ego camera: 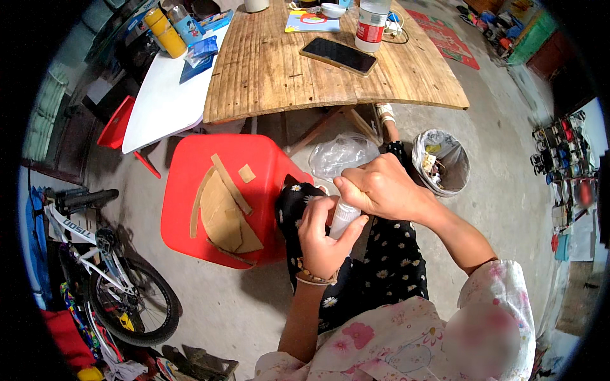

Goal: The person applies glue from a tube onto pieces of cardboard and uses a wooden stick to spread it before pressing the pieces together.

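Observation:
Above my lap, my left hand point(319, 233) is wrapped around a small translucent white plastic bottle point(344, 220) with a ribbed neck or cap. My right hand point(381, 185) is closed over the top end of that bottle, thumb against it, and hides what is there. To my left stands a red plastic stool point(190, 157). On its top lie cut cardboard pieces: a curved, fan-like piece point(226, 212), a straight strip point(231, 183), a thin curved strip point(201, 200) and a small square point(247, 173).
A wooden table point(267, 81) ahead carries a smartphone point(339, 56), a red-labelled plastic bottle point(371, 28) and a booklet point(312, 22). Under its edge lie a clear plastic bag point(343, 152) and a lined waste bin point(441, 162). A white side table point(162, 90) and bicycle point(133, 295) are left.

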The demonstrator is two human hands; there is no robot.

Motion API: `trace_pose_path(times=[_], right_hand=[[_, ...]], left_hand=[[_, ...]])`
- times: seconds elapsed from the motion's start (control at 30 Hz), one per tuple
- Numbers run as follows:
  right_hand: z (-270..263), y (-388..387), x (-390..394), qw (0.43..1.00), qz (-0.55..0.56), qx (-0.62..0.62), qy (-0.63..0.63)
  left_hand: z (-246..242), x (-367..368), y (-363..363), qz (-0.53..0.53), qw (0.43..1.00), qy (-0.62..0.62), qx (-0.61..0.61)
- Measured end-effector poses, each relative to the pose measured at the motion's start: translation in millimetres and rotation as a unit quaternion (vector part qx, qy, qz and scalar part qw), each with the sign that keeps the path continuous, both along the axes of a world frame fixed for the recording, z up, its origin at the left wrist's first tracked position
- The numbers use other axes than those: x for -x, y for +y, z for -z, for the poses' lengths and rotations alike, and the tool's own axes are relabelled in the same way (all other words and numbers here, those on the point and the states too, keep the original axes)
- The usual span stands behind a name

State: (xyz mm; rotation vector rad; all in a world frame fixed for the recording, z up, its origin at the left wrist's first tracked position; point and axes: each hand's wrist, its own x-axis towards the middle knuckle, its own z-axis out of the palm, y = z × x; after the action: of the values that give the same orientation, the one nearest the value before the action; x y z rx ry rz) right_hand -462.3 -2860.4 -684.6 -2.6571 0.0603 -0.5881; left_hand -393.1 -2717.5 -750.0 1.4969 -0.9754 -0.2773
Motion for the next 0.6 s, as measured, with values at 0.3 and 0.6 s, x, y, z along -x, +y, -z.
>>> trace_pose_path(times=[0.3,0.6], right_hand=[[-0.3,-3.5,-0.7,0.999,-0.011,0.029,-0.011],[-1.2,2.3,-4.8,0.996,-0.079,-0.035,-0.008]], left_hand=[[1.7,1.5,-9.9,-0.048,0.986,-0.153,0.049],[-10.5,-10.0,5.3,0.015,0.995,-0.096,0.027]])
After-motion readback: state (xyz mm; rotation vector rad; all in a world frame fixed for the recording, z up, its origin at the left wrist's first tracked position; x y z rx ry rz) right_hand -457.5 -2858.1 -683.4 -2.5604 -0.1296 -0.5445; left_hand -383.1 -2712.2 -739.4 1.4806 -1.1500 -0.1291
